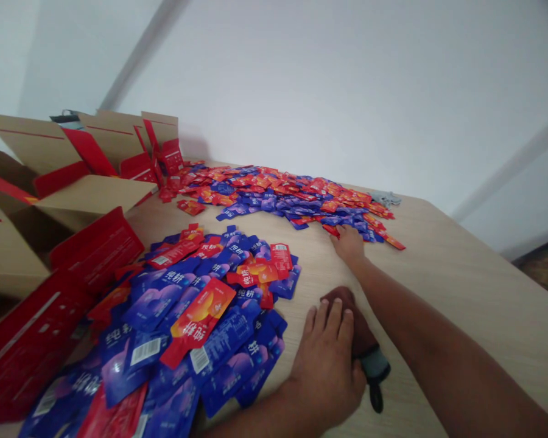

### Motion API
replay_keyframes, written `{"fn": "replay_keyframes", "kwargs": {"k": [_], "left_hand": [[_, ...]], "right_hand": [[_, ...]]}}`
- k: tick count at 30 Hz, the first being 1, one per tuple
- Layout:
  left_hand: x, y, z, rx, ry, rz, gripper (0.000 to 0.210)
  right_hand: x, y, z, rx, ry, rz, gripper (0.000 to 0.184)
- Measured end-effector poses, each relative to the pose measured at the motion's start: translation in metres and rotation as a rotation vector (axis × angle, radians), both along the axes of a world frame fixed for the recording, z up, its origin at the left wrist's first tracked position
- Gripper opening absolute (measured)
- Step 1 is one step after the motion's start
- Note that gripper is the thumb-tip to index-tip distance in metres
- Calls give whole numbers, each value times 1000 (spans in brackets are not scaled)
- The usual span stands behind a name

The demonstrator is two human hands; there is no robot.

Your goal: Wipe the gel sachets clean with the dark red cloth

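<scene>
My left hand (326, 356) lies palm down with its fingers stretched out over the edge of a brown item (363, 328) that looks like a small folded umbrella. It has a grey end and a black loop. Farther off, my right hand (348, 244) reaches to the near edge of a long pile of red and blue sachets (274, 198). Its fingers are bent around the end of a red sachet (331, 230), and the fingertips are partly hidden. Left of my left hand spreads a nearer heap of blue and red spouted sachets (201, 310).
Open red and brown cardboard boxes (91, 194) stand along the left side, flaps sticking up. A crumpled grey item (386, 198) lies at the far pile's right end. A white wall (324, 85) runs behind the wooden table (466, 274).
</scene>
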State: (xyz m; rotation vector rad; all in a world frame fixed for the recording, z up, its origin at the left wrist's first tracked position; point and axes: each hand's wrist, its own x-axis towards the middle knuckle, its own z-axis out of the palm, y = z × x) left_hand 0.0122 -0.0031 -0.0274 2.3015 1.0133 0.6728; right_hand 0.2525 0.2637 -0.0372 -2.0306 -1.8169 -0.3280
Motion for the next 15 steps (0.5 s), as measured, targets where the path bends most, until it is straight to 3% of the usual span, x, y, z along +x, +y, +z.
{"fn": "replay_keyframes", "kwargs": {"k": [10,15], "left_hand": [[1,5,3,34,-20,11,89],[1,9,4,75,-30,21,88]], "right_hand": [[-6,-19,7,75,134,168,44],[-13,-47,13,155,300,220,44]]}}
